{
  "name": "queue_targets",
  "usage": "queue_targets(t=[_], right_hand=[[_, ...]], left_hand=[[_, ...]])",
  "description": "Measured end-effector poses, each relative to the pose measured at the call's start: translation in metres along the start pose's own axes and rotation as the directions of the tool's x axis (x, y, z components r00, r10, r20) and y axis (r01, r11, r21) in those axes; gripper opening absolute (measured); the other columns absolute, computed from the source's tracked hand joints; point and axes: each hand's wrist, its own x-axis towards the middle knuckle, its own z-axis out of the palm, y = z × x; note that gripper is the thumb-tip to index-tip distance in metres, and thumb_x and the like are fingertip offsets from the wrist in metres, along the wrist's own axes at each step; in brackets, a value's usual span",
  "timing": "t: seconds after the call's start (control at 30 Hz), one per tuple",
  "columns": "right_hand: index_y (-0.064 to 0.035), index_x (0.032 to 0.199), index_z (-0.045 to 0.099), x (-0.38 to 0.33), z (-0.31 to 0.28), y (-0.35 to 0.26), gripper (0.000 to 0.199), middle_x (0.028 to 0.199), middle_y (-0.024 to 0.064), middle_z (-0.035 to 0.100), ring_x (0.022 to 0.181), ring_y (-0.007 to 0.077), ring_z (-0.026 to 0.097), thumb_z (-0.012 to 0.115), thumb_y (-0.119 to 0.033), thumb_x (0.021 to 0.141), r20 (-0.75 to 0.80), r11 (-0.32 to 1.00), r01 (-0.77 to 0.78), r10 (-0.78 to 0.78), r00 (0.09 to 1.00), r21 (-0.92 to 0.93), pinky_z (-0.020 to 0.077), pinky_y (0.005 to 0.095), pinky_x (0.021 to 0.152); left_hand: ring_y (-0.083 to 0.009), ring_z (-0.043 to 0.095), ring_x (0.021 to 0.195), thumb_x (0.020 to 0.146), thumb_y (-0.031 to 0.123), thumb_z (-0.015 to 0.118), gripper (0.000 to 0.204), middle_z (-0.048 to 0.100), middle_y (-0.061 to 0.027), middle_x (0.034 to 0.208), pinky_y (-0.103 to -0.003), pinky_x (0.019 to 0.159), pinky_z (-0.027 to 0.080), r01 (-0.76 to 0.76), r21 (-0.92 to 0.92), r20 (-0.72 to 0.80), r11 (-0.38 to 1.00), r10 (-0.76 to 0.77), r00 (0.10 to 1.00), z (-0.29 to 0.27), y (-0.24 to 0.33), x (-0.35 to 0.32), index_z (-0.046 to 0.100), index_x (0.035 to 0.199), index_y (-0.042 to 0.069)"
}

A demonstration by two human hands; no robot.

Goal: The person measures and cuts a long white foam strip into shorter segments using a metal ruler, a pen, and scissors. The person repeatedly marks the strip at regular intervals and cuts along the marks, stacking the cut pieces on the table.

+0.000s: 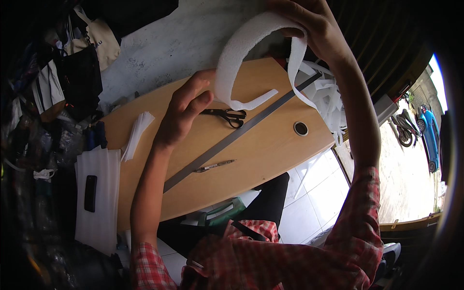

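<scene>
A white foam strip (231, 53) hangs curled in the air above the table, its two ends drooping. My right hand (316, 29) grips it high up, fingers bent over the strip. My left hand (182, 108) is raised beside the strip's left curve, thumb and fingers apart. Its fingertips come close to the foam; whether they touch it I cannot tell. Below the strip lie black-handled scissors (235, 118), blades partly behind my left hand. A long grey metal ruler (232, 136) crosses the table diagonally, with a pen (215, 166) on its near side.
The wooden table (275, 145) has a round grommet hole (300, 128) at right. A stack of white foam sheets (107, 193) with a black phone (91, 193) lies at left, near thin cut strips (137, 130). Tangled white strips (326, 99) pile beyond the right edge. Bags (99, 43) hang at far left.
</scene>
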Motion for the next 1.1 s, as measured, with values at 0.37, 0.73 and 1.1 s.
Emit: queue_targets(t=[0.37, 0.73, 1.1], right_hand=[[-0.0018, 0.113, 0.056, 0.005, -0.014, 0.010, 0.049, 0.106, 0.0202, 0.068, 0.101, 0.0422, 0.067, 0.084, -0.024, 0.079, 0.130, 0.517, 0.142, -0.059, 0.990, -0.844, 0.0520, 0.0471, 0.090], [-0.0131, 0.135, 0.057, -0.020, -0.141, 0.157, 0.047, 0.122, 0.0158, 0.062, 0.115, 0.0382, 0.060, 0.063, -0.018, 0.089, -0.424, -0.221, -0.415, -0.007, 0.906, -0.883, 0.0510, 0.0544, 0.098], [-0.0182, 0.140, 0.062, -0.017, -0.202, 0.146, 0.045, 0.103, 0.0157, 0.076, 0.099, 0.0286, 0.075, 0.057, -0.006, 0.097, -0.798, 0.621, -0.596, -0.082, 0.597, -0.510, 0.0585, 0.0424, 0.079]], left_hand=[[-0.0010, 0.042, 0.049, 0.101, 0.036, 0.069, 0.036, 0.052, 0.0044, 0.062, -0.020, 0.047, 0.031, 0.231, 0.195, -0.239, 0.953, -0.182, 0.954, -0.088, 0.062, -0.087, 0.061, 0.089, 0.004], [0.0003, 0.035, 0.053, 0.102, 0.025, 0.068, 0.030, 0.046, 0.0075, 0.060, -0.022, 0.051, 0.022, 0.567, 0.491, -0.426, 0.662, -0.385, 0.819, -0.149, 0.083, -0.171, 0.059, 0.084, 0.003], [-0.0028, 0.044, 0.057, 0.103, 0.027, 0.066, 0.030, 0.051, 0.0038, 0.063, -0.022, 0.053, 0.035, 0.729, 0.382, -0.450, 0.568, -0.575, 0.683, -0.134, 0.020, -0.208, 0.061, 0.087, 0.002]])
